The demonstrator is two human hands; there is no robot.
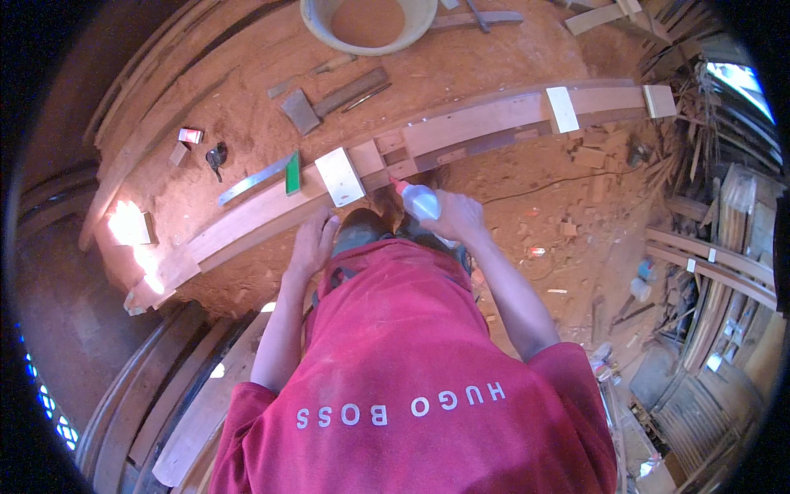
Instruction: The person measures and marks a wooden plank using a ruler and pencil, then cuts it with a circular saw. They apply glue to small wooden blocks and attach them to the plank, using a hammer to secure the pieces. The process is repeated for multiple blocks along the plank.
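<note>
My right hand (461, 217) is closed around a translucent squeeze bottle (421, 202) with a red nozzle. The nozzle points at a gap in the long wooden beam (473, 123), close to its near edge. My left hand (313, 240) holds nothing I can see; its fingers are loosely apart, just on the near side of the beam. A pale wood block (340, 177) lies across the beam between my hands. Left of that block is a try square with a green handle (293, 174) and a metal blade (257, 180).
Behind the beam lie a wooden mallet (301, 111), a chisel (333, 63) and a small black object (216, 156). A tub of reddish powder (367, 20) stands at the far edge. Another pale block (563, 110) crosses the beam at right. Long boards (185, 391) rest at lower left.
</note>
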